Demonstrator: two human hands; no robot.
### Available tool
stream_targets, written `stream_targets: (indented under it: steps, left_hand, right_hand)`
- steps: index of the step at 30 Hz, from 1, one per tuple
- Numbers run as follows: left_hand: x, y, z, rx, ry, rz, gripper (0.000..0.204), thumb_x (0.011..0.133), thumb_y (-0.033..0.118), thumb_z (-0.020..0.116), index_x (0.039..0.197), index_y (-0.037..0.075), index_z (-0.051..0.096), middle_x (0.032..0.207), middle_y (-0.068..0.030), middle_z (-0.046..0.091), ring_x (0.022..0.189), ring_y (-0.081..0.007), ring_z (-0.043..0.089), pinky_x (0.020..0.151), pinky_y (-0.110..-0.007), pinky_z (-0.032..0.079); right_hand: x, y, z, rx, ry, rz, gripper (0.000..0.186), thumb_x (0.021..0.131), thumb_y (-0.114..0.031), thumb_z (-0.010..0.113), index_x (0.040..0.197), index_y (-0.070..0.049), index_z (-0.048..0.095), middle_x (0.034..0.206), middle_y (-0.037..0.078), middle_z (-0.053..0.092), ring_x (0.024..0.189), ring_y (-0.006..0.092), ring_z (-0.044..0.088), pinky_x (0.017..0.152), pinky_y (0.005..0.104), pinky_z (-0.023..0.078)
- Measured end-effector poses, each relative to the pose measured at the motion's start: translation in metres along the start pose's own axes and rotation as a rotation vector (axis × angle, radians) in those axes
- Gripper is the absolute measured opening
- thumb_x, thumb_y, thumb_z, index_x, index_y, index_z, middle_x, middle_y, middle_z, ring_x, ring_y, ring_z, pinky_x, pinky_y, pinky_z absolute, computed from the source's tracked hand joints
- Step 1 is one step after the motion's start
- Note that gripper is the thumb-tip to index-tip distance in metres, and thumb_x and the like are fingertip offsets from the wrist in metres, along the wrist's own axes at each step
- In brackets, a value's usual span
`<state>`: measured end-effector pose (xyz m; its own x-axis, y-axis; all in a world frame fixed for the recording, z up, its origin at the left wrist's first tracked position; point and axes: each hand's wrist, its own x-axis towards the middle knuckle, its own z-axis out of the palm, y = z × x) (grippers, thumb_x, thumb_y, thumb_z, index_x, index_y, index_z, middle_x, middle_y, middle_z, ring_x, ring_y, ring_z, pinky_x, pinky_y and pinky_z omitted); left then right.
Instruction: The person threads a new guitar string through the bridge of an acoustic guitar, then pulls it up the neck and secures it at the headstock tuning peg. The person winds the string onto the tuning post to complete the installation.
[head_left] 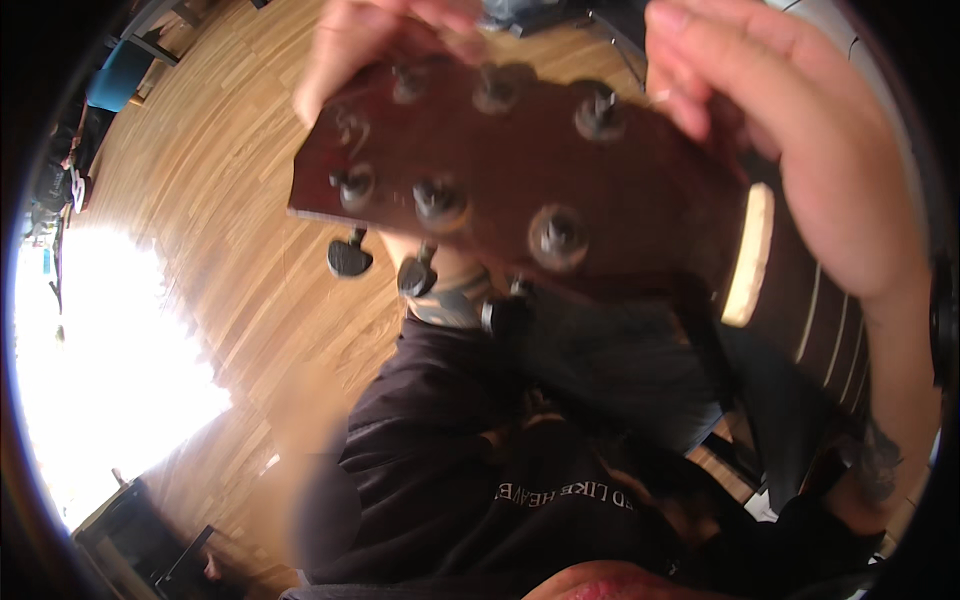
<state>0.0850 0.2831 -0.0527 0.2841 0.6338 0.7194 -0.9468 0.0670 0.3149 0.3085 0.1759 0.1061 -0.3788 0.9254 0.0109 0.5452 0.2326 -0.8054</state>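
A dark reddish-brown guitar headstock (480, 150) fills the upper middle, its tip toward the left. Several metal tuning posts (558, 236) stand up from its face, and black tuner buttons (350, 257) stick out along the near edge. I see no strings across the face. The pale nut (748, 255) crosses its right end, where the fretted neck (820, 310) begins. Behind the tip, my left hand (385, 35) curls round the far edge, fingers partly out of frame. My right hand (790, 110) is at the far right edge, fingers bent together; whatever they pinch is too blurred to name.
Wooden floor (220, 160) spreads out on the left, with glaring light (110, 360) on it. A blue chair (118, 75) stands at the upper left. A black box-like object (150, 535) is at the lower left. My dark shirt (450, 500) is close beneath the headstock.
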Motion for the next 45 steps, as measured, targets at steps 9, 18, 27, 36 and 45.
stream_targets:
  steps: [9, 18, 27, 36, 45]
  left_hand:
    - [-0.001, -0.091, 0.021, -0.171, -0.185, 0.154, 0.019, 0.102, 0.015, 0.061, 0.112, -0.002, 0.059, 0.113, -0.0279, 0.060, 0.102, -0.0342, 0.067, 0.087, -0.040, 0.063]
    - [-0.003, -0.087, 0.038, 0.093, -0.043, 0.207, 0.020, 0.103, 0.021, 0.065, 0.101, 0.001, 0.066, 0.096, -0.0203, 0.064, 0.082, -0.0198, 0.064, 0.071, -0.028, 0.057]
    - [0.001, -0.085, 0.057, 0.083, 0.015, 0.187, 0.018, 0.104, 0.022, 0.064, 0.100, 0.004, 0.059, 0.078, -0.0093, 0.060, 0.069, -0.0136, 0.055, 0.058, -0.025, 0.044]
    - [-0.003, -0.095, 0.062, -0.237, -0.050, 0.053, 0.018, 0.100, 0.022, 0.066, 0.100, 0.017, 0.048, 0.074, 0.0028, 0.043, 0.062, -0.0098, 0.037, 0.054, -0.025, 0.034]
    - [-0.019, -0.111, 0.055, -0.427, -0.002, 0.057, 0.028, 0.095, 0.039, 0.070, 0.105, 0.017, 0.056, 0.083, 0.0038, 0.047, 0.076, -0.0125, 0.045, 0.071, -0.031, 0.040]
  right_hand:
    - [-0.003, -0.020, -0.011, -0.287, 0.005, -0.035, 0.038, 0.104, -0.022, 0.052, 0.069, -0.007, 0.049, 0.060, -0.008, 0.036, 0.055, 0.0008, 0.030, 0.050, 0.0236, 0.021]
    - [-0.017, -0.021, -0.024, 0.008, 0.002, 0.071, 0.038, 0.101, -0.022, 0.050, 0.067, -0.010, 0.038, 0.061, -0.007, 0.031, 0.053, 0.0010, 0.025, 0.047, 0.0227, 0.017]
    - [-0.017, -0.018, -0.028, 0.250, -0.080, 0.145, 0.040, 0.101, -0.023, 0.053, 0.066, -0.013, 0.036, 0.056, -0.010, 0.027, 0.047, -0.0006, 0.021, 0.044, 0.0223, 0.015]
    - [-0.014, 0.002, -0.023, 0.009, 0.125, -0.201, 0.050, 0.099, -0.006, 0.062, 0.062, -0.016, 0.030, 0.056, -0.013, 0.027, 0.044, -0.0034, 0.022, 0.042, 0.0238, 0.011]
    - [-0.014, -0.008, -0.021, -0.130, 0.150, -0.154, 0.051, 0.096, -0.004, 0.064, 0.064, -0.015, 0.026, 0.060, -0.012, 0.026, 0.057, -0.0011, 0.021, 0.049, 0.0255, 0.016]
